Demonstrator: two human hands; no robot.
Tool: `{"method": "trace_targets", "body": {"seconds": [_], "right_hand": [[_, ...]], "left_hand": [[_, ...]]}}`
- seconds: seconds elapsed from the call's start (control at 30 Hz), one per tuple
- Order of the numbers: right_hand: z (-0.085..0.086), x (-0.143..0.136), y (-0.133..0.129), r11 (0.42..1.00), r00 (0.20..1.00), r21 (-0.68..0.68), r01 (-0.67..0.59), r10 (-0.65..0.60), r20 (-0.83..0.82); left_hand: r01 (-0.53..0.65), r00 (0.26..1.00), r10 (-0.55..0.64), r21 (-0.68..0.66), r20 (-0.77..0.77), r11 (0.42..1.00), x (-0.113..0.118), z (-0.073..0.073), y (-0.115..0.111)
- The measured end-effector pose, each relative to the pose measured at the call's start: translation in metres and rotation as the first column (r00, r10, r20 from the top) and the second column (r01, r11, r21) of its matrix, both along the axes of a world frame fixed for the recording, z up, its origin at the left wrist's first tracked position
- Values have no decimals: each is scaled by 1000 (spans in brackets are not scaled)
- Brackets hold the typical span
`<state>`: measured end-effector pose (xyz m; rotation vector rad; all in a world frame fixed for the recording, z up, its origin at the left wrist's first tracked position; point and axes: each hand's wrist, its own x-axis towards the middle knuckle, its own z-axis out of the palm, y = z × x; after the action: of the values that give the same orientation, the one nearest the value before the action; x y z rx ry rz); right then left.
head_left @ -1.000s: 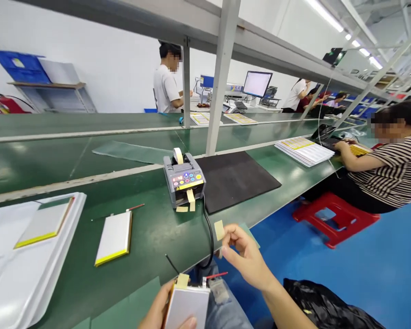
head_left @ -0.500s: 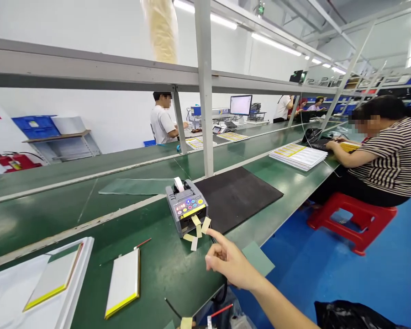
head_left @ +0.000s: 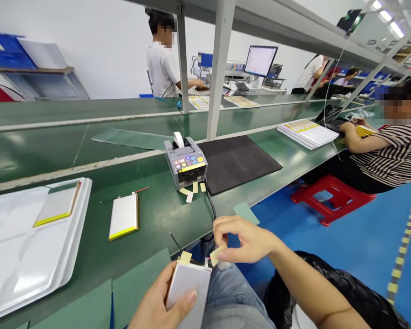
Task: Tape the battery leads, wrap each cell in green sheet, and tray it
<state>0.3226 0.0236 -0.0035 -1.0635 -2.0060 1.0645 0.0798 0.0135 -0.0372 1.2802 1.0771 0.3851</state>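
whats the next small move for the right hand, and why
Probably ease the pale tape piece in the right hand onto the bare-looking metal tab: it is pinched close beside it, a similar yellowish strip sits at the top edge's other end, and the left hand holds the flat cell.

Glossy green tabletop (head_left: 157, 214), matt blk mat (head_left: 239, 162), shiny plastic trays (head_left: 17, 256).

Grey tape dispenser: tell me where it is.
Centre of the head view, the grey tape dispenser stands on the green bench, just left of the flat black mat.
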Motion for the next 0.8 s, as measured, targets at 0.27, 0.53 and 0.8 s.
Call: {"method": "trace_targets", "body": {"seconds": [0.27,0.53,0.8], "right_hand": [[6,-1,11,941,900,0,-339,324,293],[1,-5,11,932,865,-3,-364,339,371],[2,-4,9,976,884,-31,-217,210,418]], "left_hand": [[299,953,-293,-65,77,952,2,3,1],[325,946,-324,-47,22,945,6,8,1],[269,963,-269,-4,-1,963,4,1,1]]}}
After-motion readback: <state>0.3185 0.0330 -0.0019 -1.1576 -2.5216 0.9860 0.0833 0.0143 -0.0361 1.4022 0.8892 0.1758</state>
